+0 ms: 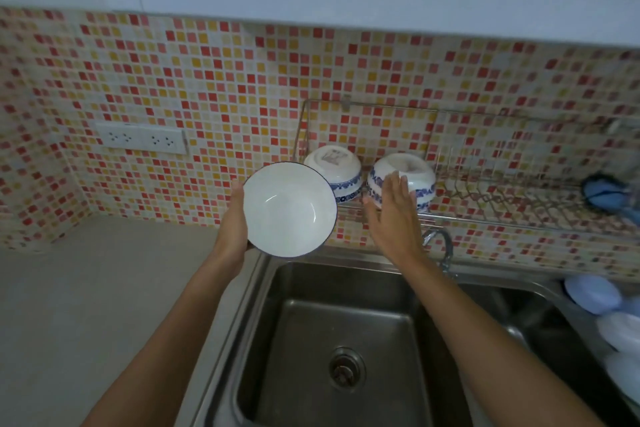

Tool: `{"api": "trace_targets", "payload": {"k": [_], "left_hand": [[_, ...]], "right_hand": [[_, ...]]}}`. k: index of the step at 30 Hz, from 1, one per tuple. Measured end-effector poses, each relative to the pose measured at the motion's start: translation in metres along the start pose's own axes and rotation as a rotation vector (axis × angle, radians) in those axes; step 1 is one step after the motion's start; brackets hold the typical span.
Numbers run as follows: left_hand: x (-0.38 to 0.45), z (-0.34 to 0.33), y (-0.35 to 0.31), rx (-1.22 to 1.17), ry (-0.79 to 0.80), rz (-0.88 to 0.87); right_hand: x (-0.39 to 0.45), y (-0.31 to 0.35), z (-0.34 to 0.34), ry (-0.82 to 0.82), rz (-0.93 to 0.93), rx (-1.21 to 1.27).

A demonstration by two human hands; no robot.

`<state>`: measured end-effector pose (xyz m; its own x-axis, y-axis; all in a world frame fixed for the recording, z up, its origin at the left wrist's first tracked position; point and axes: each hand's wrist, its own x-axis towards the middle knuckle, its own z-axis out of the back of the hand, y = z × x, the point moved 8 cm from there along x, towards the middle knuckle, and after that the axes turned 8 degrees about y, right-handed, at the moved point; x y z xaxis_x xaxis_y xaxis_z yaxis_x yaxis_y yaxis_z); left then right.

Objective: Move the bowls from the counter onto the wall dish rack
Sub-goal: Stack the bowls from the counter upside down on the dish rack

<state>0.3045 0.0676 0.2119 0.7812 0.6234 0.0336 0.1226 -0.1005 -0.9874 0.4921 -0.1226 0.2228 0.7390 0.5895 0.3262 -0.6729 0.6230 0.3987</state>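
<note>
My left hand (232, 215) grips a white bowl with a thin dark rim (289, 210) from behind, its inside facing me, above the sink's back edge. Two white bowls with blue patterns rest upside down on the wire wall dish rack (491, 198): one on the left (337, 168), one on the right (417, 173). My right hand (393, 210) is spread flat, fingers apart, in front of the right bowl and just below it, holding nothing. I cannot tell whether it touches the bowl.
A steel sink (343, 340) lies below, with a tap (441, 243) at its back. Grey counter (104, 288) extends left. A wall socket (142, 139) sits on the mosaic tiles. A blue scrubber (602, 191) lies on the rack's right end. White and blue items (595, 295) stand at right.
</note>
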Motion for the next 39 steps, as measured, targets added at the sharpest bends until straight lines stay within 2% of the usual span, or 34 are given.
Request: {"api": "trace_targets", "payload": {"k": [6, 17, 24, 28, 34, 39], "left_hand": [[0.026, -0.036, -0.03, 0.115, -0.045, -0.07], [0.102, -0.103, -0.087, 0.297, 0.023, -0.268], [0.139, -0.129, -0.101, 0.696, -0.001, -0.428], [0.13, -0.143, -0.096, 0.88, -0.039, -0.613], [0.124, -0.155, -0.078, 1.308, -0.108, -0.812], [0.128, -0.166, -0.059, 1.548, -0.078, -0.836]], "right_hand": [[0.027, -0.037, -0.008, 0.1, -0.06, -0.288], [0.032, -0.043, -0.017, 0.095, -0.05, -0.317], [0.03, -0.041, -0.014, 0.079, -0.028, -0.3], [0.03, -0.041, -0.013, 0.071, -0.031, -0.296], [0.03, -0.04, -0.014, 0.062, -0.022, -0.293], [0.03, -0.041, -0.014, 0.047, -0.02, -0.295]]}}
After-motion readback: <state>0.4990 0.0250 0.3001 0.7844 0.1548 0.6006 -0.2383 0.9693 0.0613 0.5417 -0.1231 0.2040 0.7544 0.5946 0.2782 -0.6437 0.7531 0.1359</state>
